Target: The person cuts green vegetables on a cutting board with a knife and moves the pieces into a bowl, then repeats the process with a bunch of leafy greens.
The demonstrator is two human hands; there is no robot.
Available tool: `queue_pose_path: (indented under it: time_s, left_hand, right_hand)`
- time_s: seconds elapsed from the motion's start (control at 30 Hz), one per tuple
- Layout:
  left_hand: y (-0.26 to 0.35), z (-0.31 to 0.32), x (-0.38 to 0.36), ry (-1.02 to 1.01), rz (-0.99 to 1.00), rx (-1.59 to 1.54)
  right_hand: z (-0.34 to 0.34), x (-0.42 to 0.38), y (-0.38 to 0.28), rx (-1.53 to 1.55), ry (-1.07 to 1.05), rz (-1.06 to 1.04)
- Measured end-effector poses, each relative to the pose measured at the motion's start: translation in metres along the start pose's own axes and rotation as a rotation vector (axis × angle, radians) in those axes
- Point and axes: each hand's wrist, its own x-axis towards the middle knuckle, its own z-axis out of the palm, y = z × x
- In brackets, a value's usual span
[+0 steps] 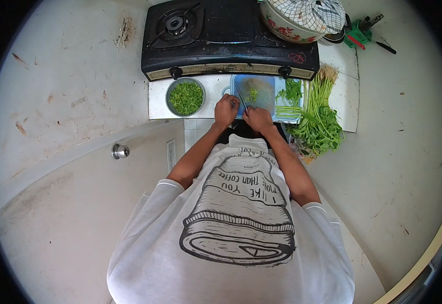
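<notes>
My right hand (258, 119) is closed around the handle of a knife (241, 96), whose blade points away from me over a blue cutting board (266, 87). My left hand (226, 110) is at the board's near left edge, fingers curled close to the blade; what they hold, if anything, is too small to make out. A little heap of chopped greens (252, 95) lies on the board beside the blade. Left of the board, a grey bowl (167, 99) contains finely chopped greens (186, 97). Picked leaves (292, 90) and cut stems (288, 111) lie to the right.
A large bunch of leafy greens with roots (318, 109) hangs over the counter's front edge at right. Behind the board stands a black gas stove (226, 45), carrying a cloth-covered flowered pot (289, 28). A green basket (359, 36) with utensils is at the back right.
</notes>
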Motion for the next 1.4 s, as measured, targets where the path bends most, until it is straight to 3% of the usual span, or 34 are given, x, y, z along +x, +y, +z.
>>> queue_pose_path:
  time_s: [0.57,1.4]
  left_hand:
    - [-0.011,0.01,0.006,0.049,-0.153,-0.118]
    - [-0.003,0.009,0.005,0.096,-0.121,-0.135]
  right_hand:
    - [0.003,-0.002,0.004,0.031,0.002,-0.023]
    - [-0.007,-0.011,-0.001,0.017,-0.017,0.0]
